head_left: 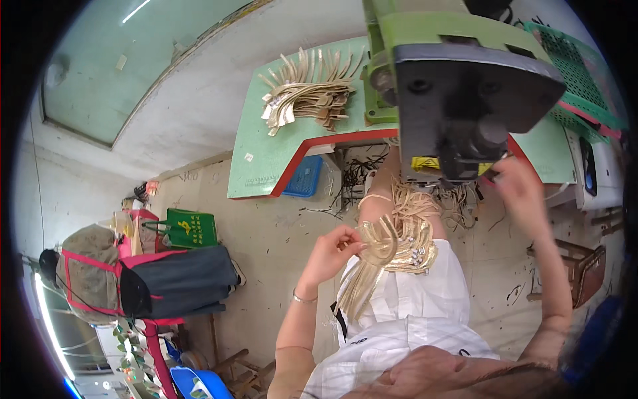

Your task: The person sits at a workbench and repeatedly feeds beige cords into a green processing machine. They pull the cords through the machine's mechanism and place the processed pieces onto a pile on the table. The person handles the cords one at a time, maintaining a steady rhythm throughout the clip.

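Note:
My left hand (332,251) pinches the end of a curved gold shoe strap (377,241) between thumb and fingers, above my lap. Under it, a bundle of similar gold straps (411,256) lies spread over my white clothing, with pale loose ends hanging between my legs. My right hand (518,189) is raised beside the dark working head (465,113) of a green machine. Motion smears its fingers, and whether they hold anything does not show. The underside of the machine hides the spot where it works.
A pale green table (256,156) with a red edge carries a pile of gold straps (309,100). Below it stands a blue basket (302,176) near dark scraps on the floor. Green crates (571,66) stand far right; a wooden stool (575,269) is lower right. Another person (176,282) is at left.

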### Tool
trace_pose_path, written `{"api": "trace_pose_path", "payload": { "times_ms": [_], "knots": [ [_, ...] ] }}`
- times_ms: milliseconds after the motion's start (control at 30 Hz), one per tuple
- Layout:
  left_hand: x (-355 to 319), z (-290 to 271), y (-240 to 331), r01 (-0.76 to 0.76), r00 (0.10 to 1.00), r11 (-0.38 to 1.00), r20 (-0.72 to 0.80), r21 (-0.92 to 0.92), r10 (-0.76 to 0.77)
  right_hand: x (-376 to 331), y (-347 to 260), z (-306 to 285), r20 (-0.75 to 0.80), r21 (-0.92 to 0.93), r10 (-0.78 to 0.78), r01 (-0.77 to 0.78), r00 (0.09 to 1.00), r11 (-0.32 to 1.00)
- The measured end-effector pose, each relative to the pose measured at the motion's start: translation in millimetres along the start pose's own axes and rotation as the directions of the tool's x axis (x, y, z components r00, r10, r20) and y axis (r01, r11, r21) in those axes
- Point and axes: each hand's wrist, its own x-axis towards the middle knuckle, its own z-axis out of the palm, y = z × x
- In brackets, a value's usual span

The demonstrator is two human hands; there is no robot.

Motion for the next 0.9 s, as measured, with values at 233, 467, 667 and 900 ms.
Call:
{"api": "trace_pose_path", "payload": {
  "times_ms": [233,467,667,900],
  "knots": [
    [13,47,95,-0.216,0.973,0.802,-0.186,-0.556,0.134,10,-68,38,0.676,0.234,-0.399,0.332,0.619,0.914],
    [43,50,102,-0.100,0.970,0.809,0.126,-0.580,0.210,76,-95,-23,0.728,0.101,-0.285,0.313,0.624,0.944],
    [45,61,109,-0.124,0.984,0.756,0.017,-0.642,0.176,101,-92,-23,0.720,0.077,-0.294,0.348,0.628,0.934],
    [46,54,106,-0.138,0.990,0.787,-0.053,-0.602,0.134,107,-97,-22,0.760,0.211,-0.245,0.127,0.602,0.969]
  ]
}}
